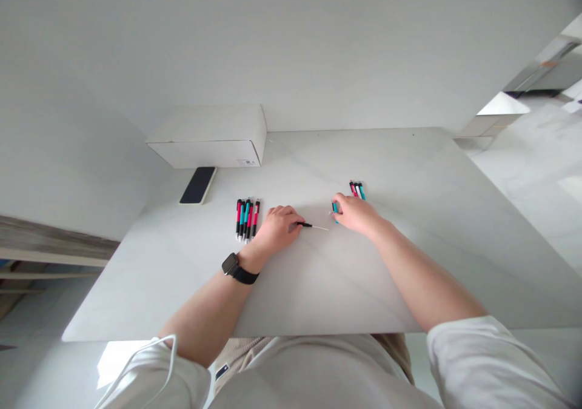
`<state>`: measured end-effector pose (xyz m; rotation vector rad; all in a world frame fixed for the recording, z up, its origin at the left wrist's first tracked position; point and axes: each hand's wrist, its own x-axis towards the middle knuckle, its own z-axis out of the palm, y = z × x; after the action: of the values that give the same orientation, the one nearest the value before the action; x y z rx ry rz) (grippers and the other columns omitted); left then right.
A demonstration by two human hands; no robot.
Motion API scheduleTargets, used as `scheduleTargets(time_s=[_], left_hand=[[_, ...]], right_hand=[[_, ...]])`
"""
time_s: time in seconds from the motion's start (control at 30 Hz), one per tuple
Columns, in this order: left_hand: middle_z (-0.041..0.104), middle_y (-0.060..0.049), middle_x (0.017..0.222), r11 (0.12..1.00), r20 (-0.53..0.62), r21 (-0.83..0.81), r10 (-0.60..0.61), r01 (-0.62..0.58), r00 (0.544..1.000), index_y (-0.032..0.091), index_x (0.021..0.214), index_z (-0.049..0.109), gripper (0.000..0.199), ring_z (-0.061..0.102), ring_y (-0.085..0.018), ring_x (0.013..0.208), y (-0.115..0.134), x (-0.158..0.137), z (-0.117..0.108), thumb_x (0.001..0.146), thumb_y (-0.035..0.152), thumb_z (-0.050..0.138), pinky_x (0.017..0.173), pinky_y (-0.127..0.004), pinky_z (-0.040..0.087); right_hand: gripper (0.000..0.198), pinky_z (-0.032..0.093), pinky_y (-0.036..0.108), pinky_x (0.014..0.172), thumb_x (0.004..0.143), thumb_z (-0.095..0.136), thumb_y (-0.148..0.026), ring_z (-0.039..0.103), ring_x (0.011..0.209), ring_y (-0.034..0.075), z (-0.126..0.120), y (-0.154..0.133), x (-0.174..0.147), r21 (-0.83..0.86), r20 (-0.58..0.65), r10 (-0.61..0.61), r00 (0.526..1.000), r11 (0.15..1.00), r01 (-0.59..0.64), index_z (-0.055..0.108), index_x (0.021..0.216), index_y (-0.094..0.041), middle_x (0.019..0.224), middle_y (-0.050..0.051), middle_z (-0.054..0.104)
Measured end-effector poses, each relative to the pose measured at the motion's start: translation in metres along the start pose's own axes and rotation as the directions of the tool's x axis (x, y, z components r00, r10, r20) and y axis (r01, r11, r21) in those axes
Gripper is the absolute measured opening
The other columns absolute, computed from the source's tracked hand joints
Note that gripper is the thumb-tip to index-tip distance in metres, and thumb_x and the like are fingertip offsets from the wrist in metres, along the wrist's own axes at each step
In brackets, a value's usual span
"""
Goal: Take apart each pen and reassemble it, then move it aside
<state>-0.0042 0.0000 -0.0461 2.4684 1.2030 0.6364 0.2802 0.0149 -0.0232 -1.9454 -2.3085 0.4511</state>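
Observation:
Between the thumb and fingers of my left hand (279,227) is a black pen part (304,224), with a thin pale refill (321,228) sticking out to the right. My right hand (354,213) pinches a teal pen barrel (335,208) just above the table; its fingers hide part of the barrel. A row of several red and teal pens (247,220) lies left of my left hand. Beyond my right hand lies a smaller group of pens (357,188), partly covered by the hand.
The white tabletop (318,294) meets a pale wall at the back. A white box (204,153) stands at the back left, and a dark-screened phone (198,185) lies in front of it. A white cable (171,360) hangs by my left sleeve.

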Motion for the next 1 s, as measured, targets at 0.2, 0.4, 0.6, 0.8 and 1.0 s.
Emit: scheduleTargets(time_s=[0.2,0.4,0.6,0.8,1.0], left_hand=[[0.071,-0.005,0.108,1.000,0.008,0.018,0.020,-0.021,1.000,0.031,0.114,0.076,0.025,0.066,-0.026,0.105,0.002,0.000,-0.002,0.091,0.024,0.070,0.103,-0.046,0.048],[0.069,-0.008,0.113,0.999,-0.163,-0.040,-0.018,0.011,0.986,0.027,0.133,0.063,0.039,0.066,-0.026,0.108,0.004,0.001,-0.007,0.095,0.024,0.067,0.101,-0.046,0.052],[0.063,-0.010,0.134,0.997,-0.253,-0.045,0.041,-0.054,0.967,0.029,0.143,0.056,0.048,0.061,-0.028,0.125,0.009,0.001,-0.013,0.097,0.023,0.067,0.108,-0.047,0.051],[0.068,-0.009,0.126,0.994,-0.217,-0.011,0.101,-0.106,0.971,0.029,0.123,0.071,0.024,0.062,-0.027,0.119,0.012,0.002,-0.015,0.099,0.029,0.065,0.106,-0.048,0.050],[0.075,-0.008,0.109,0.988,-0.175,-0.154,-0.052,0.025,0.983,0.025,0.110,0.073,0.017,0.068,-0.025,0.106,0.013,0.003,-0.015,0.101,0.034,0.063,0.101,-0.044,0.052]], right_hand=[[0.048,0.047,0.034,0.074,0.087,0.069,-0.022,0.071,0.097,0.030,0.001,-0.002,0.000,-0.056,-0.033,0.046,0.998,0.997,-0.048,0.056,0.133,-0.019,0.102,0.013,0.076],[0.028,0.050,0.033,0.081,0.089,0.064,-0.018,0.070,0.094,0.024,-0.010,-0.006,-0.001,0.087,-0.241,-0.073,0.968,0.992,0.096,0.063,0.118,-0.022,0.108,0.008,0.075],[0.029,0.050,0.029,0.081,0.089,0.063,-0.014,0.067,0.084,0.017,-0.009,-0.029,-0.012,0.287,-0.242,-0.299,0.923,0.887,0.362,0.064,0.115,-0.025,0.099,0.002,0.073],[0.028,0.050,0.028,0.075,0.091,0.064,-0.023,0.066,0.078,0.014,-0.003,-0.042,-0.018,0.512,-0.121,-0.300,0.946,0.798,0.319,0.063,0.118,-0.028,0.093,-0.002,0.073],[0.026,0.053,0.029,0.077,0.102,0.055,-0.044,0.070,0.087,0.018,-0.014,-0.037,-0.014,0.626,-0.056,-0.218,0.974,0.752,0.204,0.067,0.118,-0.028,0.103,0.002,0.076]])
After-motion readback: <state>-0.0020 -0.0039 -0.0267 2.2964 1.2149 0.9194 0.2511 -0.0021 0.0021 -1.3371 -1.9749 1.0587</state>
